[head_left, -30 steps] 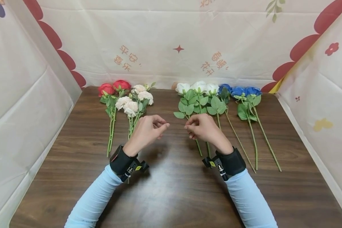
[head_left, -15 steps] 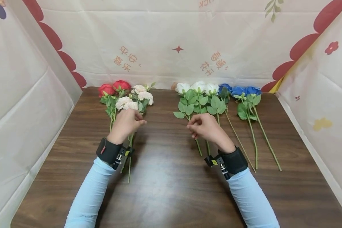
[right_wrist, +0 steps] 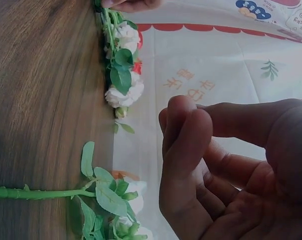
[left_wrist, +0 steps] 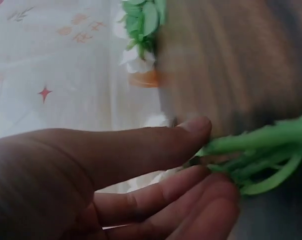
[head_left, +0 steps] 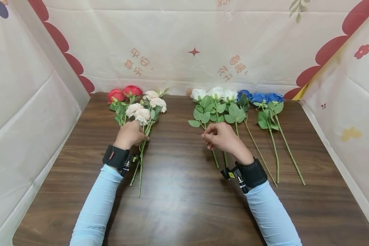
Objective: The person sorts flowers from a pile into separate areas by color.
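Cream spray roses lie at the back left of the dark wood table, next to two red roses. My left hand grips the cream roses' green stems; the left wrist view shows the thumb above them and the fingers below. My right hand hovers over the stems of three white roses, fingers curled with the thumb against the index finger, holding nothing. One white rose stem lies on the wood below it.
Three blue roses lie to the right of the white ones, stems pointing toward me. Printed cloth walls close off the table at the back and both sides. Bare wood stretches between my forearms and the near edge.
My left hand has moved left from the table's middle to the cream roses and closed on their stems. The right hand has hardly moved.
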`<act>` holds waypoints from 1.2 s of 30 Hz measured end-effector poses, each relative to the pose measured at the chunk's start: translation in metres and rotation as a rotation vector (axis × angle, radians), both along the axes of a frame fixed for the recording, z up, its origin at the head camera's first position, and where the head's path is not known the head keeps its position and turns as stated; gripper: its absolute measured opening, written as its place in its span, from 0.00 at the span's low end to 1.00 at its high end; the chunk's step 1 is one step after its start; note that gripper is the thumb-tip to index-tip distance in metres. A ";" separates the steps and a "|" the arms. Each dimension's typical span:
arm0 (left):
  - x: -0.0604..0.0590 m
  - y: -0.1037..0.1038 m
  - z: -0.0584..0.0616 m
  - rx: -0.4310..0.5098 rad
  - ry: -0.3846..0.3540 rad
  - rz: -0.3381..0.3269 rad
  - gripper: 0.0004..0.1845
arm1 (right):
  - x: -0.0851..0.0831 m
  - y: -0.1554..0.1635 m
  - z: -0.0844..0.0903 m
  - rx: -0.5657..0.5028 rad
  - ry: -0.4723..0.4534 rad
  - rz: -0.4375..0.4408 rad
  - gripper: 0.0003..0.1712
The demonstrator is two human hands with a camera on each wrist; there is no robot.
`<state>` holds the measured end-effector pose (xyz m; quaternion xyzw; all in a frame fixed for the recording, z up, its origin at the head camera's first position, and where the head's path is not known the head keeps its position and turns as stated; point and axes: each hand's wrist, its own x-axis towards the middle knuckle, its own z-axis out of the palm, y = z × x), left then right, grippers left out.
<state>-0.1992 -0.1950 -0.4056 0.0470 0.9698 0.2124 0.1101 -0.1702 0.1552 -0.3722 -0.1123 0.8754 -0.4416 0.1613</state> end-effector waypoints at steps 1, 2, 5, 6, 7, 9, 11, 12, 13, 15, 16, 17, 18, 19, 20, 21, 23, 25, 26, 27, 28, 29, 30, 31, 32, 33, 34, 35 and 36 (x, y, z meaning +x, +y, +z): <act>0.000 0.001 -0.002 -0.007 0.001 0.005 0.27 | 0.000 0.000 0.000 0.002 0.001 0.002 0.09; 0.000 0.002 -0.003 -0.010 -0.003 0.010 0.26 | 0.000 0.000 0.000 0.006 0.003 0.004 0.09; 0.000 0.003 -0.006 0.002 -0.024 0.011 0.26 | 0.000 0.000 -0.001 0.014 0.009 0.010 0.10; 0.000 0.003 -0.006 0.005 -0.029 0.011 0.25 | 0.000 -0.001 -0.001 0.015 0.011 0.010 0.10; 0.000 0.004 -0.007 0.009 -0.033 0.011 0.25 | 0.000 -0.001 -0.001 0.015 0.013 0.010 0.10; 0.001 0.005 -0.006 0.011 -0.032 0.014 0.26 | 0.000 -0.001 -0.002 0.015 0.018 0.010 0.11; 0.001 0.005 -0.006 0.011 -0.027 0.016 0.25 | 0.001 -0.002 -0.001 0.017 0.022 0.013 0.12; 0.001 0.005 -0.005 0.016 -0.026 0.018 0.25 | 0.001 -0.002 -0.001 0.017 0.022 0.015 0.12; 0.001 0.005 -0.005 0.021 -0.026 0.019 0.25 | 0.001 -0.003 -0.001 0.019 0.023 0.017 0.12; 0.001 0.005 -0.005 0.033 -0.025 0.018 0.25 | 0.001 -0.003 -0.002 0.023 0.025 0.020 0.12; 0.001 0.005 -0.004 0.041 -0.024 0.016 0.25 | 0.001 -0.003 -0.002 0.025 0.027 0.021 0.12; 0.001 0.004 -0.003 0.053 -0.026 0.014 0.25 | 0.001 -0.003 -0.002 0.027 0.028 0.022 0.12; 0.002 0.004 -0.002 0.064 -0.027 0.010 0.26 | 0.001 -0.003 -0.002 0.027 0.031 0.021 0.12; 0.002 0.004 -0.001 0.071 -0.024 0.003 0.26 | 0.001 -0.003 -0.002 0.030 0.033 0.021 0.12; 0.002 0.004 0.001 0.080 -0.019 -0.006 0.27 | 0.001 -0.003 -0.002 0.030 0.034 0.020 0.12; 0.003 0.004 0.002 0.094 -0.014 -0.013 0.28 | 0.001 -0.003 -0.001 0.031 0.035 0.019 0.12; 0.004 0.004 0.005 0.117 0.000 -0.025 0.28 | 0.001 -0.003 -0.002 0.031 0.032 0.018 0.12; 0.004 0.004 0.007 0.134 0.028 -0.035 0.28 | 0.001 -0.002 -0.002 0.032 0.030 0.017 0.12; 0.005 0.004 0.008 0.145 0.038 -0.034 0.27 | 0.001 -0.002 -0.002 0.032 0.030 0.017 0.12; 0.006 0.005 0.009 0.153 0.050 -0.032 0.26 | 0.001 -0.002 -0.002 0.033 0.030 0.018 0.12; 0.007 0.005 0.011 0.159 0.061 -0.031 0.24 | 0.002 -0.002 -0.001 0.033 0.030 0.018 0.12; 0.008 0.006 0.013 0.169 0.065 -0.025 0.23 | 0.002 -0.002 -0.001 0.031 0.030 0.019 0.13; 0.009 0.006 0.016 0.182 0.069 -0.020 0.21 | 0.002 -0.002 -0.001 0.030 0.031 0.019 0.13; 0.011 0.007 0.019 0.195 0.069 -0.014 0.19 | 0.002 -0.001 -0.001 0.030 0.034 0.019 0.13; 0.013 0.008 0.022 0.207 0.068 -0.006 0.18 | 0.003 -0.001 -0.001 0.027 0.034 0.016 0.13; 0.014 0.009 0.025 0.220 0.068 0.000 0.17 | 0.003 0.000 0.000 0.024 0.035 0.012 0.13; 0.016 0.010 0.029 0.235 0.068 0.006 0.16 | 0.003 0.000 0.000 0.021 0.036 0.009 0.13; 0.018 0.012 0.033 0.248 0.069 0.011 0.15 | 0.003 0.001 0.000 0.018 0.035 0.006 0.13; 0.020 0.013 0.036 0.254 0.076 0.011 0.15 | 0.003 0.001 0.000 0.017 0.035 0.004 0.13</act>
